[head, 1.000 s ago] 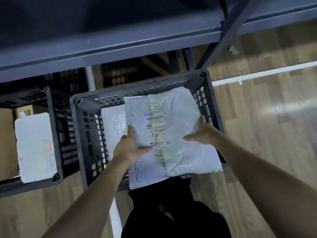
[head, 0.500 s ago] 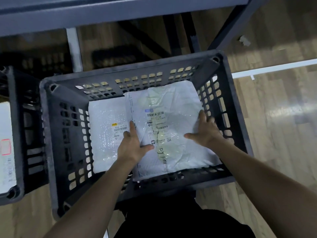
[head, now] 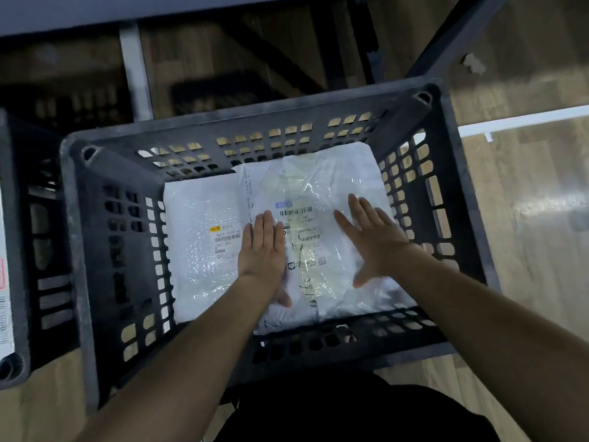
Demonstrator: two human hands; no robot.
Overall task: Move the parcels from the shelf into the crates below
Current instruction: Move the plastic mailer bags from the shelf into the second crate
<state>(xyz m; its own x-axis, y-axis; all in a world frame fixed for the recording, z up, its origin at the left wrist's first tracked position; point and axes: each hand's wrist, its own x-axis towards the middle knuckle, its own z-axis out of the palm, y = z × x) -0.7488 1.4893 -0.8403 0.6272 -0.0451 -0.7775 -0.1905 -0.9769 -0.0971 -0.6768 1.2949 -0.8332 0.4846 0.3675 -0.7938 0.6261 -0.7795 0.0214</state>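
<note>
White plastic parcel (head: 322, 199) in grey crate (head: 79, 250), left hand (head: 263, 247) and right hand (head: 373, 240) flat on it, fingers straight

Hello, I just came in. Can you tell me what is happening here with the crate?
A person is packing parcels into a dark plastic crate on the floor. Both the left hand and the right hand lie flat, fingers straight, on a white plastic mailer inside the crate. It partly overlaps a bubble-wrap parcel beneath it. Another crate stands at the left edge.
</note>
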